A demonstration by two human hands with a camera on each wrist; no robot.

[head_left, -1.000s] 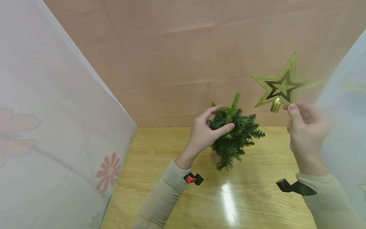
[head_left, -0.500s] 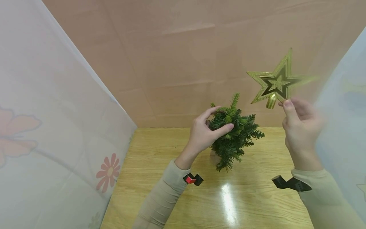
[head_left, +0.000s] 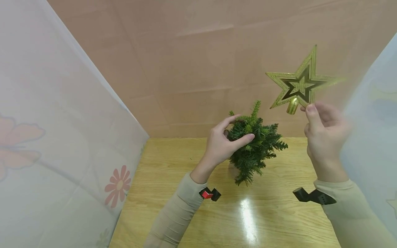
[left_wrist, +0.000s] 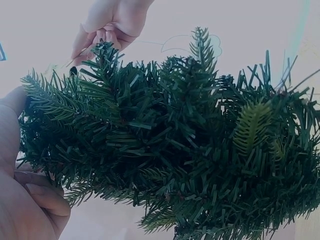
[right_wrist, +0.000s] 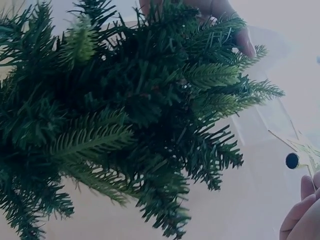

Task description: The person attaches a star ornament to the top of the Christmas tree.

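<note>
My left hand (head_left: 221,144) grips the small artificial fir tree (head_left: 255,146) standing on the tabletop (head_left: 173,172); my right hand (head_left: 324,132) pinches the gold star topper (head_left: 299,86) above it.

- A small artificial tree of dark green plastic needles (left_wrist: 190,150) fills the view.
- The left hand (left_wrist: 22,200) grips its side.
- The right hand (left_wrist: 112,22) shows beyond the top.
</note>
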